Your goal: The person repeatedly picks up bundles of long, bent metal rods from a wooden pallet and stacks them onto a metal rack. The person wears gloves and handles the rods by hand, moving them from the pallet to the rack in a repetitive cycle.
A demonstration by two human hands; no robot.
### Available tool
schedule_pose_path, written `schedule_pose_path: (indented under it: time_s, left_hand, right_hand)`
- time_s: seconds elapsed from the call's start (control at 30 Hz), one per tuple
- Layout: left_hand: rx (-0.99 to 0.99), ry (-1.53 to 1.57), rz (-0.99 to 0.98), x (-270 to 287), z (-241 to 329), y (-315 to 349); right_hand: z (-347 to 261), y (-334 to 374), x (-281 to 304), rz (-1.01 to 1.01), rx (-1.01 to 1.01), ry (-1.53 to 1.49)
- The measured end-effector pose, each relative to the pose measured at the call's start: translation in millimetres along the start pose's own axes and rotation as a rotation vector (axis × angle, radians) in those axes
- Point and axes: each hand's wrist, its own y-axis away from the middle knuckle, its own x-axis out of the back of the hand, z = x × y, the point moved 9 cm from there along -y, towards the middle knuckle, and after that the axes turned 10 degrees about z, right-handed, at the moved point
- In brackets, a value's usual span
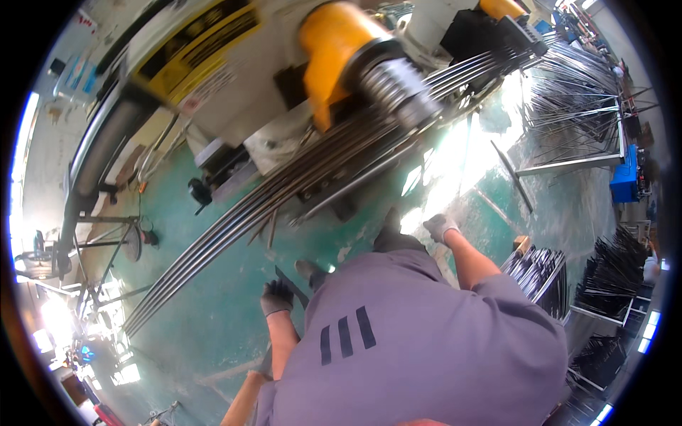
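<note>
Low at the middle left, my left hand [275, 297] wears a dark glove, its fingers curled and nothing visible in them. A dark flat strip [291, 287] lies just right of it; I cannot tell whether they touch. My right hand [439, 226] is a loose fist in a pale grey glove over the floor, with nothing showing in it. Ahead of both hands, several long metal rods [234, 220] slant from the lower left up into a machine [263, 78]. Its orange cylindrical housing [341, 35] has a ribbed metal spindle [401, 89] beside the rods.
On the right, metal racks [575, 162] hold many thin rods [575, 92], with further rod bundles [536, 273] nearer me. Another dark bar [513, 177] lies on the green floor [192, 298]. A blue box [625, 177] stands far right. At lower left shows a bare forearm [245, 397]; whose is unclear.
</note>
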Motion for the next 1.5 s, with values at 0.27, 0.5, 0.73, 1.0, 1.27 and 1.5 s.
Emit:
schedule_pose_path:
  time_s: [0.27, 0.5, 0.73, 1.0, 1.27, 1.5]
  left_hand:
    - [1.406, 3.014, 0.693, 115, -128, -39]
    - [1.251, 3.023, 0.456, 141, -153, -106]
    - [1.566, 2.829, 0.536, 81, -181, -156]
    - [1.139, 1.278, 0.033, 225, -246, -138]
    - [0.908, 2.405, 0.532, 348, -234, -251]
    - [1.123, 2.36, 0.636, 326, -227, -239]
  right_hand:
    - [-17, -82, 68, -0.008, 0.069, 0.036]
    - [-32, -89, 141, 0.274, 0.157, -0.44]
    - [77, -113, 120, 0.017, -0.058, -0.029]
    - [74, -236, 143, -0.156, 0.215, 0.251]
    - [-2, -272, 251, 0.033, 0.08, -0.357]
    - [35, -257, 222, 0.009, 0.011, -0.393]
